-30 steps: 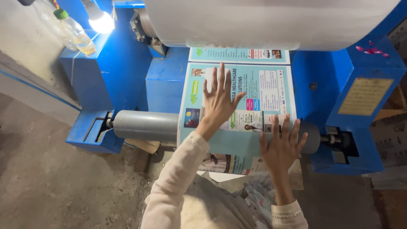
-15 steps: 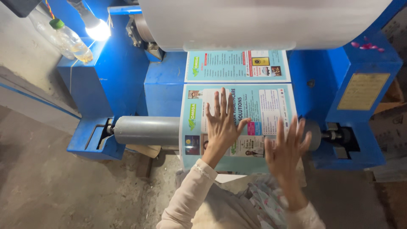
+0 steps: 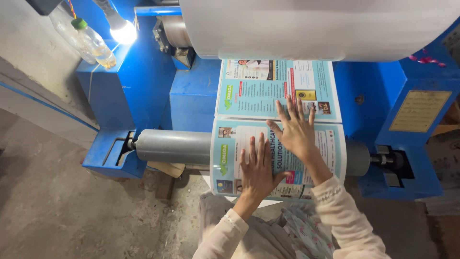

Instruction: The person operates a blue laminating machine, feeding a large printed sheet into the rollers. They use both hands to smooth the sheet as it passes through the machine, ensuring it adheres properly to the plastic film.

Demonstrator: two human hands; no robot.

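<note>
A single head-worn view is given, looking steeply down from close above, facing the blue machine [image 3: 143, 91] at the far side; the concrete floor [image 3: 57, 211] is seen near left

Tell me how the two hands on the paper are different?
The left hand lies lower, on the printed sheet over the grey roller. The right hand reaches higher, fingertips on the upper printed sheet. Both are flat, fingers spread, with cream sleeves.

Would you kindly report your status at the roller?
Left hand flat on lower printed sheet. Right hand flat at the seam with the upper sheet. Nothing blocking.
</note>
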